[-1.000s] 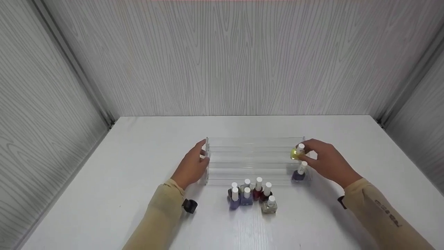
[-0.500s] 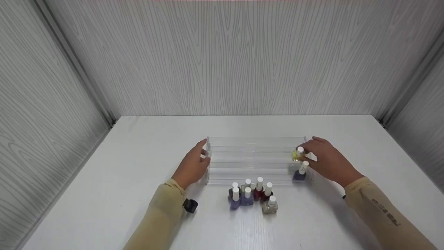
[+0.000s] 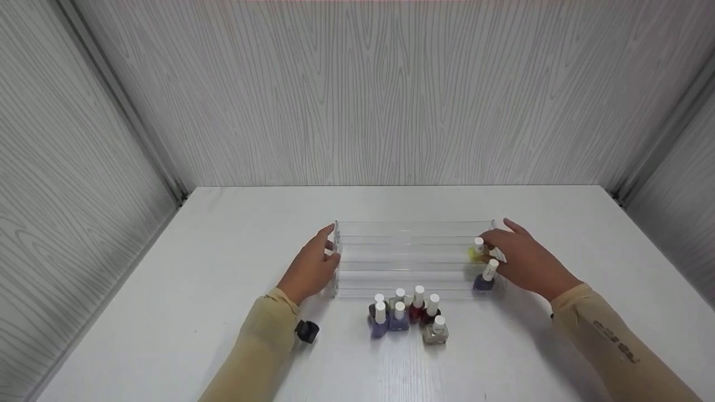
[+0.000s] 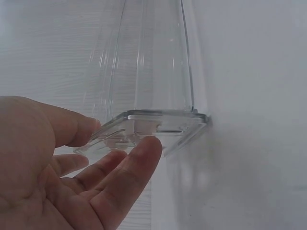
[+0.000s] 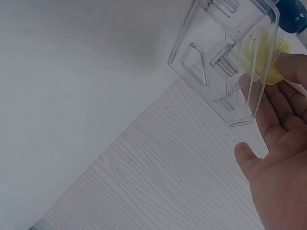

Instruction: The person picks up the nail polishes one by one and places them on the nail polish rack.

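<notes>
A clear acrylic tiered rack (image 3: 402, 257) stands on the white table. My left hand (image 3: 311, 268) is at its left end, and in the left wrist view the fingers (image 4: 141, 160) touch the clear end panel (image 4: 163, 120), with the thumb near its edge. At the rack's right end my right hand (image 3: 522, 258) holds a yellow nail polish bottle (image 3: 476, 254) with a white cap, on an upper tier. The right wrist view shows the thumb and fingertips at the yellow bottle (image 5: 261, 57), partly behind the clear panel. Just below stands a dark blue nail polish bottle (image 3: 484, 281).
Several nail polish bottles with white caps cluster in front of the rack, among them a purple one (image 3: 380, 326), a red one (image 3: 416, 312) and a glittery clear one (image 3: 435, 334). A wood-patterned wall (image 3: 391, 95) rises behind the table.
The yellow bottle has come down slightly onto the upper tier in my right hand, which shifted a little with it; its index finger lifted away. My left hand stays at the rack's left end.
</notes>
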